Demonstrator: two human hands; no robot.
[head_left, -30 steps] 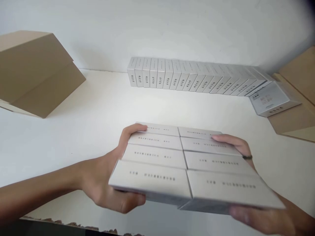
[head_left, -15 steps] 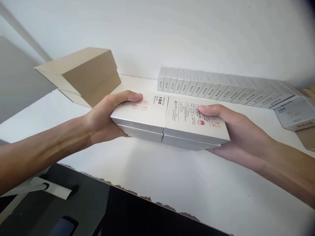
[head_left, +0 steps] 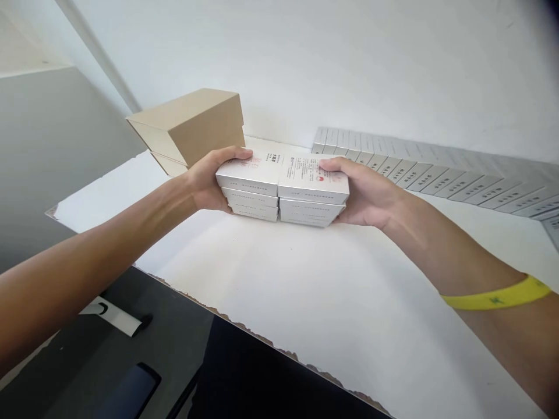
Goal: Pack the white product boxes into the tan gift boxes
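Two side-by-side stacks of flat white boxes (head_left: 279, 183) with printed tops are squeezed between my hands above the white table. My left hand (head_left: 213, 177) grips the left end, thumb on top and fingers beneath. At the right end my right hand (head_left: 367, 192) holds on the same way, its thumb on the printed top. A yellow band circles my right forearm. Just behind my left hand stands a brown cardboard box (head_left: 205, 128).
A long row of white boxes (head_left: 428, 174) stands along the wall at the right. The white table (head_left: 305, 291) has a ragged front edge. Below it are a white chair-like leg (head_left: 117, 319) and a dark object with a bluish face (head_left: 131, 390).
The held boxes have shifted left and away from me in view, and more layers of them show. The view has turned, so the brown box and the row appear farther right.
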